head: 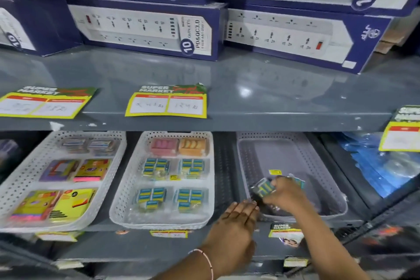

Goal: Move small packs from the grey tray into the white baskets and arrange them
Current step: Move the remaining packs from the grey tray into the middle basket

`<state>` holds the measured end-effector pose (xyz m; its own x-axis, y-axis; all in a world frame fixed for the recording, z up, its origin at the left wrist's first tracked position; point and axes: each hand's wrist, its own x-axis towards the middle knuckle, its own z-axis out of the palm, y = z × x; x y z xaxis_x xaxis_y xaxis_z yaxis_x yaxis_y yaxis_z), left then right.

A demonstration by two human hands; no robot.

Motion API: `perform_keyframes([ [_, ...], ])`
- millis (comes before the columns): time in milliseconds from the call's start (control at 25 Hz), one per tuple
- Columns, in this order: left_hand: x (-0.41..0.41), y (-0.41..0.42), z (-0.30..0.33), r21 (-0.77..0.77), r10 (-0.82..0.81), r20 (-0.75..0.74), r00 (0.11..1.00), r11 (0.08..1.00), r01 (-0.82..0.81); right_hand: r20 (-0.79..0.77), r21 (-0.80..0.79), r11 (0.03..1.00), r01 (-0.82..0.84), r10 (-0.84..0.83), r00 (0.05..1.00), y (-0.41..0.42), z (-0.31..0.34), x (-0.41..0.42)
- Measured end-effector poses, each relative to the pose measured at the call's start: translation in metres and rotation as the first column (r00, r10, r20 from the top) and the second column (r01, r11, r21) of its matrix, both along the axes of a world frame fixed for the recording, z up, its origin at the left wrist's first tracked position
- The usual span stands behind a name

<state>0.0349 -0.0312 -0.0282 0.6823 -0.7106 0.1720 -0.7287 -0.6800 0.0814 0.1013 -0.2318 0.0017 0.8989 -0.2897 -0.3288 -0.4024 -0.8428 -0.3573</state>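
The grey tray [281,150] sits on the lower shelf at the right. Inside its near end, my right hand [285,191] is shut on a small pack [264,187] with blue and yellow print. My left hand [241,213] rests with fingers spread flat against the tray's near left corner and holds nothing. A white basket [127,188] in the middle holds several blue-and-yellow packs plus a pink and an orange one at the back. Another white basket [20,184] at the left holds colourful sticky-note packs. A small yellow label [275,172] lies in the tray.
The upper grey shelf [250,98] overhangs the baskets and carries blue-and-white power strip boxes [145,29] and yellow price cards [168,104]. Blue plastic-wrapped goods [372,166] lie right of the tray. Price tags line the lower shelf edge.
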Motion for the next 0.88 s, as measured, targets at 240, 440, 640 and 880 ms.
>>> perform_keyframes([
  [240,0.010,0.103,0.018,-0.047,0.273,0.025,0.962,0.961,-0.271,0.208,0.324,0.928,-0.184,0.119,0.971,0.068,0.055,0.011],
  [440,-0.010,0.214,0.006,-0.038,0.413,-0.025,0.910,0.910,-0.414,0.139,0.238,0.821,-0.518,0.499,0.855,0.191,0.031,0.028],
  [640,-0.032,0.265,-0.007,-0.015,0.425,-0.073,0.902,0.904,-0.427,0.065,0.134,0.767,-0.628,0.625,0.778,0.253,0.003,0.038],
  [880,-0.034,0.271,-0.013,-0.049,0.411,-0.091,0.907,0.908,-0.417,-0.001,0.106,0.776,-0.622,0.625,0.780,0.277,-0.010,0.048],
])
